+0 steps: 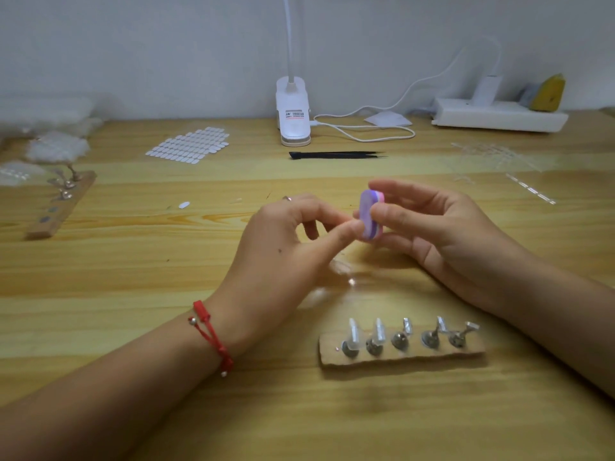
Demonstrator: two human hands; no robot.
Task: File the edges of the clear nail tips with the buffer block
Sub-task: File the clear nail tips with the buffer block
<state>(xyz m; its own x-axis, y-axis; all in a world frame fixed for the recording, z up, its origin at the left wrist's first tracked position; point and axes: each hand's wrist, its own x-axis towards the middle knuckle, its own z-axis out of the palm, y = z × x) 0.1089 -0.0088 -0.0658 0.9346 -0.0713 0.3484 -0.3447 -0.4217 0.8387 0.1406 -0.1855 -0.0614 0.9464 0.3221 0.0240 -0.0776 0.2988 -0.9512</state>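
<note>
Buffer block [370,215]: oval, purple face, pink layer, upright.

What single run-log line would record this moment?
phase: filing | right hand: grips buffer block | left hand: fingers pinched at block face, held item not discernible | wooden holder: two clear tips mounted
</note>
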